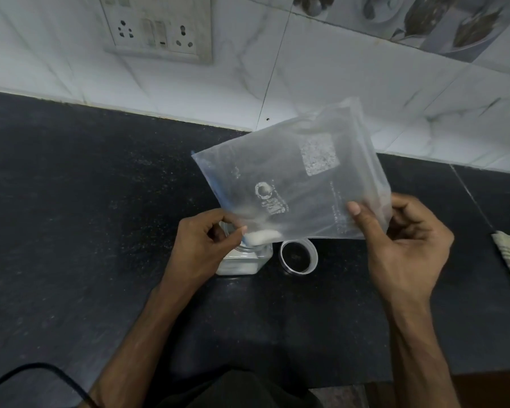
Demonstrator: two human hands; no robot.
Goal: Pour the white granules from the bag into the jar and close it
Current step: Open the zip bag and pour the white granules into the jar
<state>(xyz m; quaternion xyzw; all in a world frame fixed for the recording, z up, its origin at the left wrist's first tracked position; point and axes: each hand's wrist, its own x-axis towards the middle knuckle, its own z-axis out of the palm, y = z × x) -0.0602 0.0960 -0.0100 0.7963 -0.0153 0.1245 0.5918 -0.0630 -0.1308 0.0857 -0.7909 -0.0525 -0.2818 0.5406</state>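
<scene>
Above open jar (248,260): left hand (200,245) and right hand (409,245) fingers pinch tilted bag (292,172); white print (273,200) unreadable.

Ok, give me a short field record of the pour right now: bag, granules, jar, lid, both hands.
jar: upright on the counter, open
lid: off, on the counter right of the jar
bag: clear, tilted, low corner over the jar mouth
granules: small white heap in that corner; more in the jar
left hand: pinches the bag's low corner
right hand: grips the bag's other lower edge
remaining: finish pour, close jar
</scene>
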